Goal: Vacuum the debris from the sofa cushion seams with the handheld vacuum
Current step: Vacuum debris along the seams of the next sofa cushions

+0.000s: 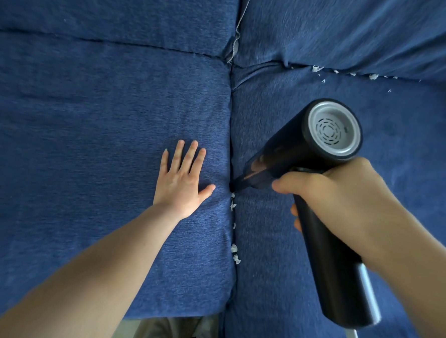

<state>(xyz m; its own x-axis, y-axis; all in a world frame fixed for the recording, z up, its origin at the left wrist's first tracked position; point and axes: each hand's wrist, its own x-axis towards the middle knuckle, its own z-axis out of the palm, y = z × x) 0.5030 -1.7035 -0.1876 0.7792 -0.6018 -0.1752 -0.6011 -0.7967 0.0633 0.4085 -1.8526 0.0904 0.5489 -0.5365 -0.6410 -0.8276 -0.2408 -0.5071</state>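
A blue fabric sofa fills the view: the left seat cushion (101,140) and the right seat cushion (301,278) meet at a vertical seam (230,132), with back cushions above them. The black handheld vacuum (319,159) angles down from the right, its grey vented end cap toward the camera and its narrow nozzle (244,180) pushed into that seam about midway along.

The right hand (327,198) is wrapped around the vacuum's handle. The left hand (183,182) lies flat with fingers spread on the left cushion just beside the seam, apparently pressing it to open the gap.

Judging by how things lie, the task is roughly partway through. The seam above the nozzle looks free of bits, while white debris (234,250) dots it below the nozzle toward the front edge. More white scraps (373,76) sit along the rear seam of the right cushion, so that stretch seems untouched.

No brand, label or writing can be read on the vacuum or sofa.
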